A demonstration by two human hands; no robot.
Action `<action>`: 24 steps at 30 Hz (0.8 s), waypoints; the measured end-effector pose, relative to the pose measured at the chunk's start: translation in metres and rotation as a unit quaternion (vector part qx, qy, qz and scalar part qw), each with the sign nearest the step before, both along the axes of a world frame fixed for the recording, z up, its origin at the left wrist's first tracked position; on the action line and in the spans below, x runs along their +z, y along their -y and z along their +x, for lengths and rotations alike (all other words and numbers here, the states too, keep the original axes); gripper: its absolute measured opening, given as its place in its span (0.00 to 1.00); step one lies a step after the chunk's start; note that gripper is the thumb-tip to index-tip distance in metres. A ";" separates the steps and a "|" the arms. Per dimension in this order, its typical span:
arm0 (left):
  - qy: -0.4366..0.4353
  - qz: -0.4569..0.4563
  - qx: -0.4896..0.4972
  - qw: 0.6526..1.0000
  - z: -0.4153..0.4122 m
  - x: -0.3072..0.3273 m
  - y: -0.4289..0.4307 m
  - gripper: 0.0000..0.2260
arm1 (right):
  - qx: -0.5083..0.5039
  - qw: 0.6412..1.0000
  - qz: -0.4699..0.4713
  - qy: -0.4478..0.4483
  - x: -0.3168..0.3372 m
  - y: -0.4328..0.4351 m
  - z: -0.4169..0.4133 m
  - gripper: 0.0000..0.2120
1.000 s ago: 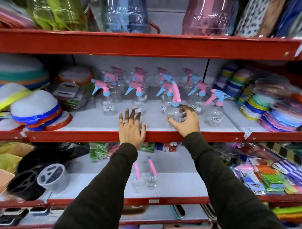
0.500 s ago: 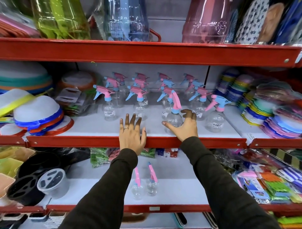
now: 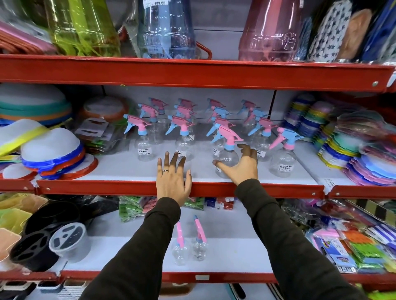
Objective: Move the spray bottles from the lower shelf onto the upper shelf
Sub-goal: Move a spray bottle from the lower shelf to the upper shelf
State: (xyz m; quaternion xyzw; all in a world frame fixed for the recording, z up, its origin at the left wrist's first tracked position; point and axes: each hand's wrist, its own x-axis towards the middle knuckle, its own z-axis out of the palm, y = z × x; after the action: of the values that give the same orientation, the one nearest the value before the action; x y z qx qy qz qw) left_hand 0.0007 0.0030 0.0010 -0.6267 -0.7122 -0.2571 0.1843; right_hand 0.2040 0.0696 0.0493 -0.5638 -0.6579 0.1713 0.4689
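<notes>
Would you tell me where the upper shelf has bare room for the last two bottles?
Bare front strip between the red-rimmed plates and left hand; smaller gap between both hands. Crowded behind, among standing spray bottles, and around the right hand.

hidden: front spray bottle [image 3: 227, 159] base behind right hand [image 3: 243, 169] | blurred: plate stacks [image 3: 368, 162] at right

a white price sticker [image 3: 154, 2] is showing "189.00" on the clear blue jug [image 3: 166, 30] on the top shelf. small white barcode labels are sitting on the spray bottles; the one on the leftmost front bottle [image 3: 144, 151] is reading "35.00" under a line too small to make out. the other labels are too blurred to read.
</notes>
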 end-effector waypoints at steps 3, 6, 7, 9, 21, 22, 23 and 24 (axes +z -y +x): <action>0.000 -0.003 0.001 1.000 0.000 0.001 0.000 0.29 | -0.007 1.000 0.000 -0.012 -0.002 0.000 0.000 0.32; 0.001 -0.004 0.002 1.000 0.000 0.001 0.001 0.29 | -0.001 1.000 -0.006 -0.024 -0.004 -0.002 0.001 0.30; 0.002 -0.006 0.001 1.000 0.000 0.001 0.001 0.29 | 0.002 0.999 -0.011 -0.030 -0.004 -0.003 0.001 0.31; 0.004 -0.007 0.000 1.000 0.000 0.001 0.001 0.29 | 0.008 0.999 -0.023 -0.038 -0.004 -0.002 -0.001 0.33; 0.009 -0.044 -0.022 0.999 -0.004 0.006 0.006 0.31 | -0.003 0.996 0.014 -0.090 0.001 0.037 -0.010 0.35; 0.007 -0.049 -0.025 0.998 -0.005 0.007 0.007 0.31 | -0.007 0.995 0.040 -0.094 0.000 0.044 -0.013 0.34; 0.004 -0.051 -0.029 0.998 -0.006 0.007 0.009 0.31 | -0.008 0.993 0.066 -0.098 -0.002 0.052 -0.018 0.32; 0.002 -0.049 -0.033 0.998 -0.008 0.008 0.011 0.30 | -0.006 0.991 0.087 -0.100 -0.004 0.061 -0.022 0.29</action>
State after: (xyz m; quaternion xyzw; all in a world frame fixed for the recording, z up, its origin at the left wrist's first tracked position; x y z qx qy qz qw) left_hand -0.0075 -0.0084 0.0087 -0.6576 -0.7034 -0.2286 0.1434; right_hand 0.1817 0.0084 0.0450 -0.5046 -0.6171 0.1663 0.5804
